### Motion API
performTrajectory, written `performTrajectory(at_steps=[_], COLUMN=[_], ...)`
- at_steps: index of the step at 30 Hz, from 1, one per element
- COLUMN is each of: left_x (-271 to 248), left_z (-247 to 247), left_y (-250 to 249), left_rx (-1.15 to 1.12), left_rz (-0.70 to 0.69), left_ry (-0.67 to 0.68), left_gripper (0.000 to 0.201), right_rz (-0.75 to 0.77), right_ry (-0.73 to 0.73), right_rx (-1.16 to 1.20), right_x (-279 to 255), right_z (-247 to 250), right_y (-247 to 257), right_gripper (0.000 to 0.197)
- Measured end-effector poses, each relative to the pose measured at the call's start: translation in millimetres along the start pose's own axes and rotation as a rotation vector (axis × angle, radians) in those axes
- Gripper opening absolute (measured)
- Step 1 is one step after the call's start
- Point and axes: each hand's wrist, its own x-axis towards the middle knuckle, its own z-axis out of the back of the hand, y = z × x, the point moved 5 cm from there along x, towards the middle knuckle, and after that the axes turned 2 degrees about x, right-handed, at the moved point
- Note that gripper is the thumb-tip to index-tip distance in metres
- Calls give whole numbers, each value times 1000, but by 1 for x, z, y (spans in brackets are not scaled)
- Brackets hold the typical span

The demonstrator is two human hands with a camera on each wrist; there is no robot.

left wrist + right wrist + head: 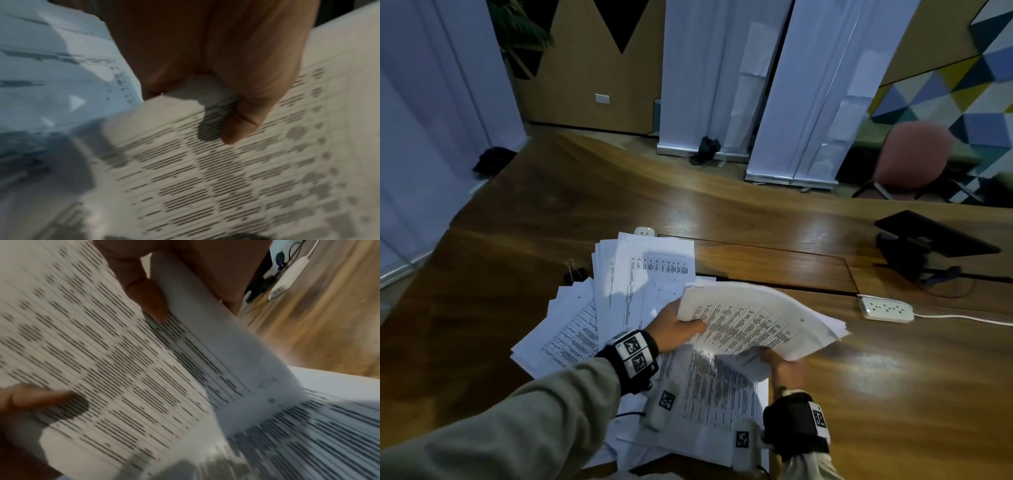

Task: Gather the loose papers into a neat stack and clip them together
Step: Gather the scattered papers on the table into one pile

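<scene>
Both hands hold a curved bundle of printed papers [760,318] a little above the wooden table [893,377]. My left hand [678,329] grips its left edge, thumb on top of the print [240,123]. At the bundle's near edge my right hand [784,368] pinches the sheets, thumb on the top page [148,300] and fingers under. More loose papers [640,281] lie fanned out on the table beneath and to the left. A black binder clip [574,272] sits beside the pile's far left corner.
A white power strip [886,309] with its cable lies to the right of the papers. A black stand with wires [928,240] sits at the far right. A pink chair [911,157] and white roll-up banners [808,102] stand beyond the table.
</scene>
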Motion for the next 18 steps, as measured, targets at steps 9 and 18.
performTrajectory(at_steps=[9, 18], left_x=[13, -15], left_z=[33, 120], left_y=[28, 94], left_rx=[32, 472], left_rz=[222, 712], left_ry=[-104, -624], left_gripper=[94, 68], right_rz=[-122, -435], right_ry=[230, 102], right_rx=[-163, -595], right_x=[4, 5], right_z=[-9, -31], right_y=[-15, -102], right_gripper=[28, 76])
